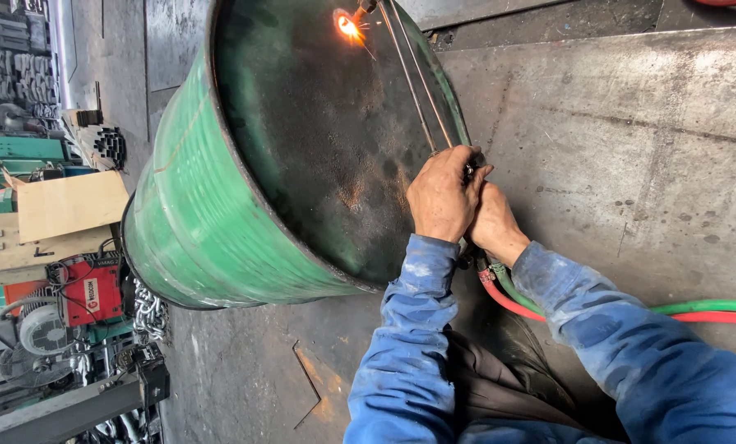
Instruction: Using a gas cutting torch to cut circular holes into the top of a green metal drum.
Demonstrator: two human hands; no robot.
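Left hand (442, 196) closed in a full fist round the handle end of a cutting torch (417, 78), knuckles up, fingers wrapped out of sight beneath. Right hand (491, 222) tucked tight against the left, closed on the same handle just behind it; grip fully shut on both sides, no gap showing between the two hands.

Torch: slim paired metal tubes, straight and bare, running up and away from the grip across the drum's end face. Tip far from the grip, at the top edge of the view, throwing a bright orange flame (348, 26) with a few sparks against the steel.

Steel drum (195, 205) lying on its side, directly ahead of and to the left of the grip. Wall painted green, ribbed with hoops, scuffed. Round end face dark, sooty, mottled with rust-brown patches; rim thin and blackened.

Behind the grip, two rubber hoses, one red hose (508, 300) and one green hose (697, 307), emerging from under the right wrist and trailing off to the right over the floor. Blue work sleeves (409, 329) dusty, stained pale.

Floor (615, 148) under the grip: grey steel plate, scratched, dull. Far left of the grip, a red welding machine (88, 292), chain, cardboard sheets.
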